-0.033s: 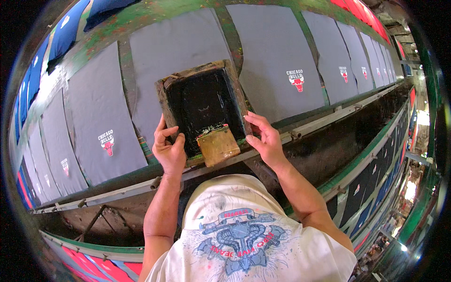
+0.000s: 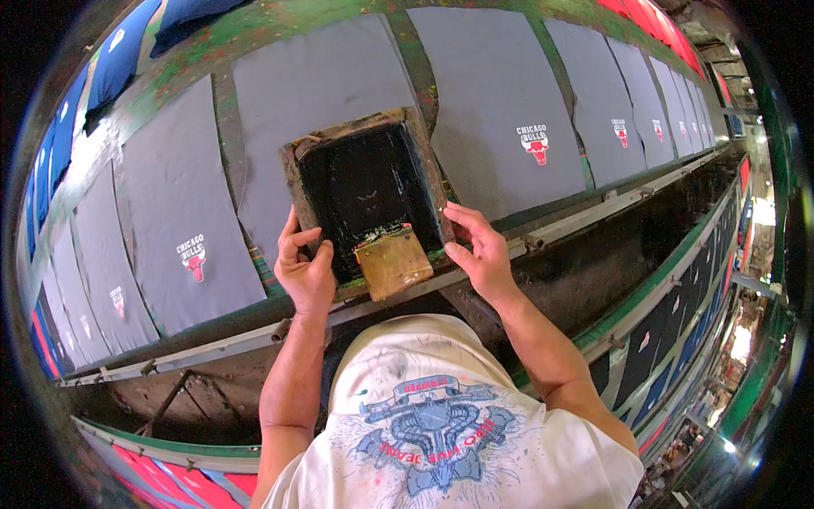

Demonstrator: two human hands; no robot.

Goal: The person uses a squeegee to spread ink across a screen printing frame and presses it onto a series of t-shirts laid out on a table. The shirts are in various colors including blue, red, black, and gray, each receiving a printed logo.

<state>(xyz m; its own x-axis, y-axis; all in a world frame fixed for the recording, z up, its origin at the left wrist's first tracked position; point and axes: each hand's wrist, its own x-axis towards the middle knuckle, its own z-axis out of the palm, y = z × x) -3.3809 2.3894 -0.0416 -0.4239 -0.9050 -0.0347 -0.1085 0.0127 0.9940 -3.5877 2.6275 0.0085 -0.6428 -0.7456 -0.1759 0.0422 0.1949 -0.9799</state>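
Note:
A small wooden screen-printing frame (image 2: 431, 165) with dark, ink-smeared mesh lies on a grey fabric panel (image 2: 322, 72) in front of me. My left hand (image 2: 305, 270) grips the frame's near left side, fingers bent and thumb along the rim. On the opposite side, my right hand (image 2: 482, 250) pinches the near right rim between thumb and fingers. Between both hands, a yellowish-brown squeegee (image 2: 394, 263) leans on the near end of the frame, its ink-stained edge on the mesh. Neither hand touches the squeegee. A faint emblem shows in the mesh.
Grey panels with red-and-white bull-head prints (image 2: 534, 146) lie along the long green table (image 2: 288, 25) on both sides. A metal rail (image 2: 593, 210) edges it near me. Dark blue cloth (image 2: 127, 55) and red cloth (image 2: 653, 30) lie farther off. Another table with panels stands behind.

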